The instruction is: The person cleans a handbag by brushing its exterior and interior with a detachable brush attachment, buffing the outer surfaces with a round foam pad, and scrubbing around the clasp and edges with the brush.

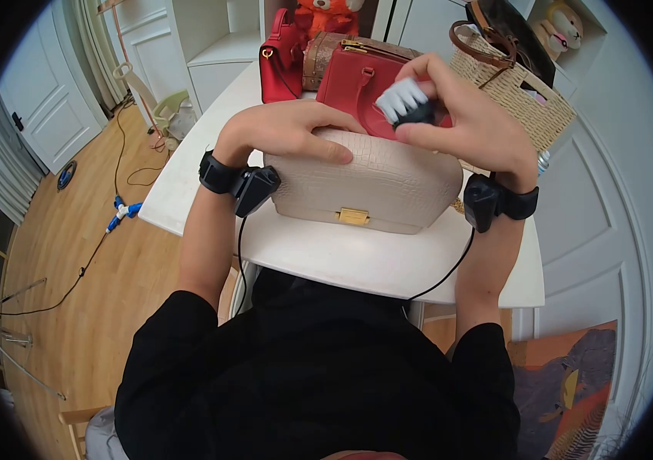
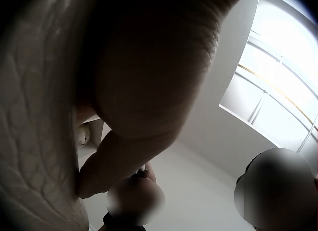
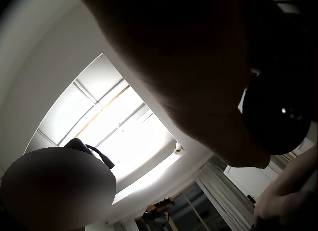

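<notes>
A cream, crocodile-textured handbag [image 1: 372, 180] with a gold clasp stands on the white table in the head view. My left hand [image 1: 288, 130] grips its top left part, thumb along the near side and fingers reaching over behind. In the left wrist view that thumb lies against the bag's textured surface [image 2: 35, 121]. Above the bag's upper right edge, my right hand [image 1: 480, 126] holds a small brush [image 1: 403, 100] with white tufted bristles and a dark body, bristles facing left. The right wrist view shows the brush's glossy, rounded black back [image 3: 278, 114] between thumb and fingers.
Behind the cream bag are a red handbag [image 1: 334, 80], a smaller red bag [image 1: 280, 69] and a brown patterned case [image 1: 322, 57]. A woven basket bag [image 1: 549, 115] stands at the back right. Thin black cables run from both wrist cameras past the table's [image 1: 326, 257] near edge.
</notes>
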A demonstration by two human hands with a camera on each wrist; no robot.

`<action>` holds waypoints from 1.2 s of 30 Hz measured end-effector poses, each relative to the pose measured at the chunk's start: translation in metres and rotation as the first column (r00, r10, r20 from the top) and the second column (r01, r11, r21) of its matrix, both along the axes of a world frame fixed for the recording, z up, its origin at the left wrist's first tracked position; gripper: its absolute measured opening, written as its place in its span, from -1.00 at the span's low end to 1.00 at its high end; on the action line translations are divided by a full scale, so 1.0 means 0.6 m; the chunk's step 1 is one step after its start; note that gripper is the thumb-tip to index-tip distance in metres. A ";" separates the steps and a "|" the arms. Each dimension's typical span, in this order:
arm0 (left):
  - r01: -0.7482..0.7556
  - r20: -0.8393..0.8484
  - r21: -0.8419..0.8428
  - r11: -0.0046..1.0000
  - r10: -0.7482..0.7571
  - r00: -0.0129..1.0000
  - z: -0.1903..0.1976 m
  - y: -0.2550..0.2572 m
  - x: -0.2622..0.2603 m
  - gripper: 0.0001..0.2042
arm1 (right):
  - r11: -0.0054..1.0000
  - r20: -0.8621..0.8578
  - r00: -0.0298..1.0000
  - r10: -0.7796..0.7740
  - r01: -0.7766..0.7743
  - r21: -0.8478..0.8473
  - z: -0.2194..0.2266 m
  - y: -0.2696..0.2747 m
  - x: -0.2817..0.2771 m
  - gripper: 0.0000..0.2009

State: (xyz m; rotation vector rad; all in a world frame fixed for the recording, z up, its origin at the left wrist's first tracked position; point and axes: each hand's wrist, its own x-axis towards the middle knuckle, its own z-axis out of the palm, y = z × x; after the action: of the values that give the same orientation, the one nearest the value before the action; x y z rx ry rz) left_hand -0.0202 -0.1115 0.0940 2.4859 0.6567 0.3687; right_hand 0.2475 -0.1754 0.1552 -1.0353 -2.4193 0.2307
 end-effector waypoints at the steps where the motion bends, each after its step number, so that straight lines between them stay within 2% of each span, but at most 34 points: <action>1: -0.001 -0.001 0.000 1.000 0.001 1.000 0.002 -0.001 -0.001 -0.45 | 1.000 0.045 0.999 0.010 -0.011 0.021 0.001 -0.003 0.000 -0.42; 5: 0.002 -0.010 0.017 1.000 -0.002 1.000 -0.001 -0.006 0.000 -0.47 | 0.996 0.095 0.995 -0.017 0.009 0.084 0.004 -0.011 -0.008 -0.48; 7: 0.001 -0.008 0.050 0.999 0.000 1.000 -0.003 -0.003 0.001 -0.48 | 0.971 0.131 0.976 0.173 -0.191 0.142 0.000 0.000 -0.008 -0.46; 8: 0.010 0.037 0.048 0.999 -0.012 0.999 -0.006 0.001 0.002 -0.52 | 0.972 0.131 0.976 0.171 -0.189 0.140 -0.004 0.005 -0.010 -0.46; 10: 0.016 0.082 0.044 0.999 -0.019 0.996 -0.013 0.010 0.003 -0.56 | 0.915 0.098 0.951 0.292 -0.308 0.262 -0.012 0.012 -0.018 -0.43; 11: -0.027 0.202 -0.055 0.998 0.037 0.979 -0.015 0.017 0.005 -0.60 | 0.914 0.097 0.950 0.296 -0.311 0.262 -0.010 0.007 -0.021 -0.43; 12: -0.056 0.313 -0.157 0.986 0.103 0.944 -0.018 0.020 0.007 -0.64 | 0.953 0.031 0.970 0.241 -0.243 0.183 -0.006 -0.004 -0.025 -0.43; 13: -0.058 0.313 -0.157 0.986 0.106 0.944 -0.020 0.021 0.009 -0.64 | 0.979 -0.030 0.983 0.180 -0.176 0.099 -0.003 -0.010 -0.027 -0.43; 14: -0.121 0.352 -0.234 0.965 0.200 0.914 -0.021 0.020 0.012 -0.66 | 0.979 -0.029 0.983 0.183 -0.179 0.100 -0.013 -0.001 -0.026 -0.43; 15: -0.176 0.384 -0.312 0.934 0.293 0.875 -0.021 0.019 0.015 -0.67 | 0.969 -0.082 0.978 0.192 -0.176 0.174 -0.029 0.014 -0.023 -0.46; 16: -0.186 0.413 -0.317 0.930 0.312 0.856 -0.022 0.016 0.019 -0.65 | 0.954 -0.133 0.970 0.206 -0.168 0.249 -0.035 0.025 -0.020 -0.49; 17: -0.187 0.414 -0.312 0.931 0.311 0.856 -0.022 0.019 0.018 -0.65 | 0.952 -0.133 0.969 0.208 -0.169 0.254 -0.026 0.022 -0.018 -0.49; 18: -0.162 0.412 -0.325 0.932 0.293 0.863 -0.023 0.023 0.017 -0.63 | 0.990 -0.064 0.990 0.129 -0.125 0.056 -0.011 0.015 -0.018 -0.50; 19: -0.136 0.410 -0.341 0.930 0.277 0.869 -0.025 0.027 0.017 -0.61 | 0.988 0.020 0.998 0.063 -0.060 -0.142 -0.002 0.010 -0.018 -0.51; 23: -0.104 0.445 -0.427 0.898 0.309 0.841 -0.033 0.040 0.022 -0.57 | 0.987 0.014 0.991 0.135 -0.133 -0.085 -0.005 0.006 -0.028 -0.52; 25: -0.098 0.545 -0.401 0.911 0.323 0.774 -0.041 0.044 0.033 -0.53 | 0.951 0.015 0.962 0.271 -0.270 0.151 -0.010 0.007 -0.032 -0.53; 29: -0.120 0.558 -0.431 0.894 0.369 0.743 -0.046 0.018 0.063 -0.47 | 0.959 0.047 0.961 0.272 -0.275 0.071 -0.009 0.004 -0.036 -0.49; 31: -0.112 0.597 -0.429 0.896 0.375 0.709 -0.042 0.000 0.071 -0.40 | 0.967 -0.103 0.968 0.227 -0.212 0.141 -0.027 0.012 -0.042 -0.46; 32: -0.111 0.532 -0.415 0.903 0.341 0.775 -0.038 0.000 0.067 -0.36 | 0.967 -0.102 0.969 0.227 -0.212 0.139 -0.029 0.013 -0.042 -0.46; 34: -0.139 0.515 -0.403 0.904 0.350 0.782 -0.036 -0.004 0.066 -0.36 | 0.984 -0.125 0.989 0.075 -0.053 0.169 -0.032 0.012 -0.041 -0.43; 36: -0.164 0.498 -0.392 0.905 0.359 0.789 -0.039 0.001 0.063 -0.36 | 0.986 -0.079 0.994 0.077 -0.064 0.157 -0.026 0.013 -0.040 -0.44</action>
State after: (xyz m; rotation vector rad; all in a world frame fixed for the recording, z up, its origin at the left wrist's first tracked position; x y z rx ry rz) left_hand 0.0177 -0.1107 0.0704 1.8241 0.7410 0.9724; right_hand 0.2236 -0.1674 0.1395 -0.8555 -2.3577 0.1069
